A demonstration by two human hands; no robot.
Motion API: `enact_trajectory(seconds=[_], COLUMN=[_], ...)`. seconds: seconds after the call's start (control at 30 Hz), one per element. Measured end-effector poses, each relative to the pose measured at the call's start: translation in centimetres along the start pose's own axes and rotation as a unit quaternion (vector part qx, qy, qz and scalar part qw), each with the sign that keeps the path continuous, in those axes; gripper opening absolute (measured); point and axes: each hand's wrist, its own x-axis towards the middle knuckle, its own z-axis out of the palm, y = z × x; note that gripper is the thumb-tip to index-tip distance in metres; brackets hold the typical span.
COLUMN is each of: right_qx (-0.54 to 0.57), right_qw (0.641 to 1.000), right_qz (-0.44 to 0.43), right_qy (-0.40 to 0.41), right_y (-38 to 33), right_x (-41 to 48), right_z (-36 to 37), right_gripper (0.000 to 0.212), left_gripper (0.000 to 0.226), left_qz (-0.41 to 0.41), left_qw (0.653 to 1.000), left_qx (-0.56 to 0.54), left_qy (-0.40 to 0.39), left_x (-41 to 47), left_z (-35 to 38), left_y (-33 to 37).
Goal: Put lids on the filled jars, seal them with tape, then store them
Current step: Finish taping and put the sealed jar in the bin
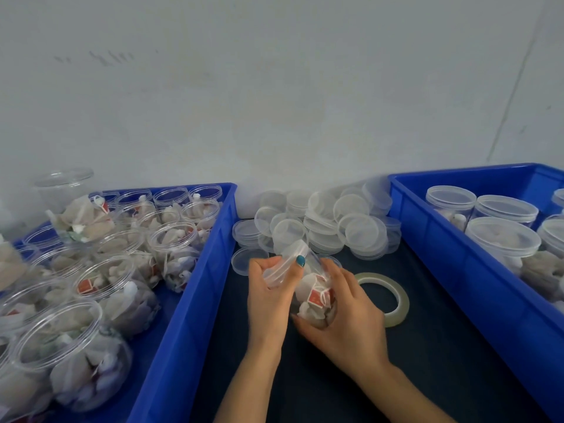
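My right hand [345, 312] grips a clear plastic jar [314, 296] filled with white tea bags and a red tag, tilted toward the left. My left hand [270, 293] holds a clear lid [285, 264] against the jar's mouth, the thumb pressing on its rim. Both hands are over the dark table in the middle of the head view. A roll of clear tape [387, 297] lies flat on the table just right of my right hand.
A pile of loose clear lids [323, 224] sits behind my hands by the wall. The blue crate [195, 288] on the left holds several open filled jars. A second blue crate [451, 257] on the right holds several lidded jars.
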Motion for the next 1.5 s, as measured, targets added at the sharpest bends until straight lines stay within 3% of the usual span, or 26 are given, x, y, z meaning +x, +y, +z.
enact_trajectory(seconds=[0.1, 0.17, 0.2, 0.23, 0.33, 0.37, 0.4, 0.47, 0.57, 0.67, 0.73, 0.83, 1.0, 1.17, 1.27, 1.37, 1.5], right_qx=[-0.016, 0.106, 0.219, 0.338, 0.596, 0.633, 0.65, 0.631, 0.508, 0.312, 0.144, 0.052, 0.13, 0.235, 0.251, 0.083, -0.12], right_qw=[1.0, 0.992, 0.966, 0.918, 0.7, 0.653, 0.633, 0.665, 0.804, 0.94, 0.987, 0.996, 0.985, 0.956, 0.936, 0.953, 0.954], right_qz=[-0.015, 0.02, 0.056, 0.101, 0.221, 0.229, 0.226, 0.217, 0.187, 0.097, 0.037, -0.011, -0.024, -0.02, 0.005, -0.001, 0.026], right_qy=[-0.005, -0.072, -0.123, -0.181, -0.325, -0.347, -0.355, -0.337, -0.245, -0.102, -0.068, -0.07, -0.107, -0.176, -0.247, -0.292, -0.272], right_y=[0.0, 0.1, 0.3, 0.5, 1.0, 1.3, 1.4, 1.5, 0.5, 0.1, 0.2, 0.7, 1.1, 2.4, 3.2, 5.0, 8.4], right_x=[0.3, 0.9, 1.3, 1.6, 1.8, 1.6, 1.5, 1.6, 2.0, 1.8, 1.5, 1.3, 1.2, 2.0, 2.6, 3.4, 4.0], right_z=[-0.5, -1.3, -1.6, -1.9, -2.4, -2.5, -2.6, -2.8, -2.6, -2.1, -2.2, -2.2, -1.9, -2.2, -2.4, -4.0, -6.7], right_gripper=[0.097, 0.086, 0.078, 0.073, 0.074, 0.078, 0.08, 0.076, 0.055, 0.069, 0.086, 0.099, 0.096, 0.091, 0.1, 0.125, 0.091], left_gripper=[0.061, 0.072, 0.076, 0.08, 0.1, 0.103, 0.102, 0.094, 0.1, 0.11, 0.112, 0.109, 0.082, 0.075, 0.078, 0.084, 0.089], left_qz=[-0.004, -0.019, -0.033, -0.045, -0.069, -0.075, -0.077, -0.071, -0.066, -0.034, -0.022, -0.019, -0.015, 0.005, 0.038, 0.099, 0.128], left_qw=[1.0, 0.999, 0.998, 0.995, 0.979, 0.972, 0.965, 0.956, 0.969, 0.989, 0.994, 0.997, 0.998, 0.998, 0.998, 0.994, 0.988], left_qx=[0.003, -0.017, -0.041, -0.068, -0.136, -0.156, -0.176, -0.212, -0.194, -0.111, -0.068, -0.03, -0.044, -0.025, 0.0, 0.047, 0.087], left_qy=[-0.015, -0.024, -0.037, -0.058, -0.139, -0.159, -0.176, -0.192, -0.141, -0.096, -0.088, -0.063, -0.049, -0.055, -0.042, -0.032, -0.021], left_x=[0.2, 0.3, 0.3, 0.2, -0.2, -0.3, -0.5, -0.6, -0.1, 0.5, 0.6, 0.7, 1.0, 0.7, 0.2, -0.1, 0.0], left_z=[-0.3, -0.6, -0.8, -1.1, -1.8, -1.9, -1.9, -1.7, -1.5, -1.5, -1.2, -0.8, -1.5, -1.6, -1.0, -0.6, -0.3], left_y=[0.1, 0.5, 0.7, 0.9, 1.2, 1.1, 1.1, 1.1, 1.2, 0.8, 0.4, -0.1, -0.5, -0.3, -0.1, 0.1, -0.3])
